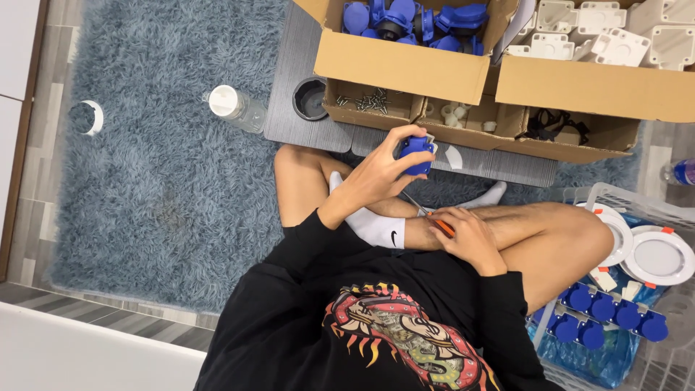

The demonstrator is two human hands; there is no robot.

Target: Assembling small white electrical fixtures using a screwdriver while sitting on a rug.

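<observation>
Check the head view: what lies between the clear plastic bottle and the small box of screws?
A round black cup, standing on the grey board's edge, seen in the head view.

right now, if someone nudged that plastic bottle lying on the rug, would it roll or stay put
The plastic bottle lies on its side, so its round body could roll. The shaggy rug would probably stop it quickly. It looks clear and maybe nearly empty, so likely light and easy to shift.

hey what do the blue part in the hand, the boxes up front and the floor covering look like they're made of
Blue part in the left hand: likely moulded plastic, with smooth, evenly coloured, slightly glossy faces. Boxes: brown cardboard, matte, with folded flaps and raw cut edges. Rug: long shaggy grey-blue pile, probably synthetic fibre, though the look leaves that open. The right hand holds an orange-handled screwdriver, handle seemingly plastic.
</observation>
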